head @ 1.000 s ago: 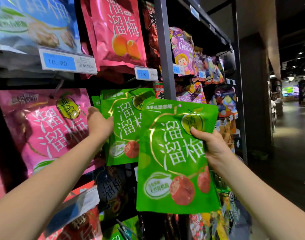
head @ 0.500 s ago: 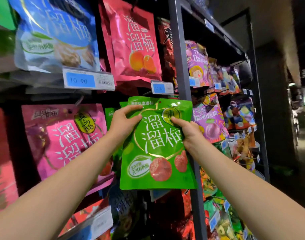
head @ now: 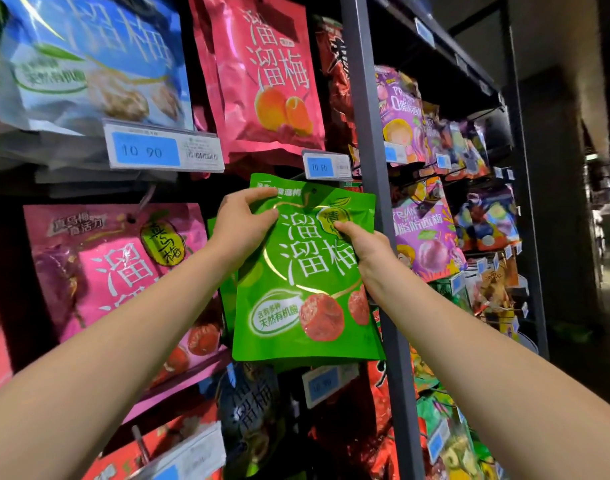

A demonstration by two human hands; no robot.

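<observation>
1. The green pouch is a glossy, flat-sided foil bag with rounded corners. It has white lettering, a gold curl and printed red plums low on its face. Its film is creased near the top.
2. The left hand grips the pouch's upper left corner, with its fingers curled over the top edge and its thumb on the front.
3. The right hand pinches the upper right part, thumb pressed on the yellow-green badge and fingers hidden behind. Both forearms reach up and forward, and the pouch hangs between the hands against the rack.
4. Just above the hands is a small blue price tag, and higher up a shiny red pouch.
5. Left of the left hand hangs a pink pouch. More green bags peek out behind the held one.
6. A grey upright post stands just right of the right hand, touching or just behind the pouch's edge. Purple pouches hang beyond it.
</observation>
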